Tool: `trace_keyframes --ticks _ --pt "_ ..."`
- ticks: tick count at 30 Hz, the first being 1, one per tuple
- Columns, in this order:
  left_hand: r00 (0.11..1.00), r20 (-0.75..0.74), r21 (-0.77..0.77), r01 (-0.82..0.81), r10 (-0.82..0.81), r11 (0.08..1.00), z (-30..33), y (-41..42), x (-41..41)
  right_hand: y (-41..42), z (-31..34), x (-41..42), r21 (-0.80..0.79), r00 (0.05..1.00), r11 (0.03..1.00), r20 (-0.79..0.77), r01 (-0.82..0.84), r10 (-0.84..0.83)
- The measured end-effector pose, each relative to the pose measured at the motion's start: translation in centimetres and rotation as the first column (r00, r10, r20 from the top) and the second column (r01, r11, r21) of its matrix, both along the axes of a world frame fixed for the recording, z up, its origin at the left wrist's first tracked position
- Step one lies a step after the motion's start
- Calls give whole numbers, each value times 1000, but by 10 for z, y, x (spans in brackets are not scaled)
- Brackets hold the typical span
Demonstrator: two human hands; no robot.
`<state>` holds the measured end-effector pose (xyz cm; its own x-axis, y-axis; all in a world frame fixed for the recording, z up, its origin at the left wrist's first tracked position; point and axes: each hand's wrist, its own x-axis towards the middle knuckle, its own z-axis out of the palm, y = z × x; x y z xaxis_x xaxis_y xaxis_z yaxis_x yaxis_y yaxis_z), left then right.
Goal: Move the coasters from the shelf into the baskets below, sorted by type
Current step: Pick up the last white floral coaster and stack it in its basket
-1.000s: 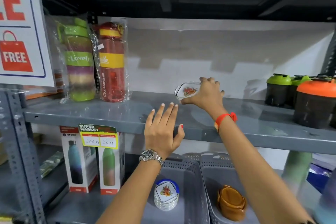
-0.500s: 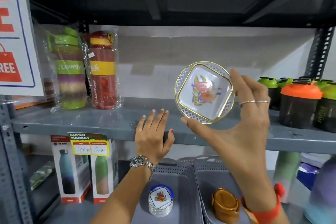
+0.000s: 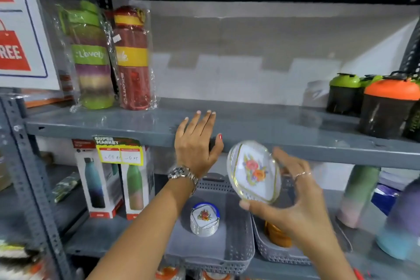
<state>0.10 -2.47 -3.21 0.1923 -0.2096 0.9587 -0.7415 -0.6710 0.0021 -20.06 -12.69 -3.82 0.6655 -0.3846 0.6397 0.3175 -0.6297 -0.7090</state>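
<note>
My right hand (image 3: 293,200) holds a white round coaster (image 3: 253,171) with a flower print and gold rim, tilted, below the grey shelf's front edge (image 3: 295,143) and above the two baskets. My left hand (image 3: 196,145) rests flat with spread fingers on that shelf edge. In the left grey basket (image 3: 236,254) stands a stack of matching white flower coasters (image 3: 204,219). The right grey basket (image 3: 275,254) holds brown-orange coasters (image 3: 276,233), partly hidden by my right hand.
Two wrapped bottles (image 3: 113,57) stand at the shelf's left, dark shakers with green and orange lids (image 3: 386,107) at its right. Boxed bottles (image 3: 116,179) stand left of the baskets, more bottles (image 3: 354,195) to their right. A sale sign (image 3: 20,29) hangs upper left.
My right hand lifted the white coaster off the shelf, held it up facing me, then brought it down below the shelf edge toward the baskets. My left hand stayed on the shelf edge.
</note>
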Motion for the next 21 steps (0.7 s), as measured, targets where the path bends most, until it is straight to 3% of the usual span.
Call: trace_keyframes --ticks 4,7,9,13,21 --pt "1000 1 -14 2 -2 1000 0 -1 1 -2 -70 42 97 935 995 -352 -14 48" --pt "1000 22 -27 -3 3 1000 -2 -2 2 0 -120 88 21 749 999 -662 47 -21" --pt "999 34 -40 -6 7 999 -3 -3 4 2 -147 114 9 654 997 -755 83 -48" --pt "999 39 -80 2 1 997 -3 -5 4 9 -178 158 -94 537 987 -830 129 -150" --pt "997 72 -90 4 3 996 -5 -6 10 19 -210 200 -299 545 950 -785 85 -296"
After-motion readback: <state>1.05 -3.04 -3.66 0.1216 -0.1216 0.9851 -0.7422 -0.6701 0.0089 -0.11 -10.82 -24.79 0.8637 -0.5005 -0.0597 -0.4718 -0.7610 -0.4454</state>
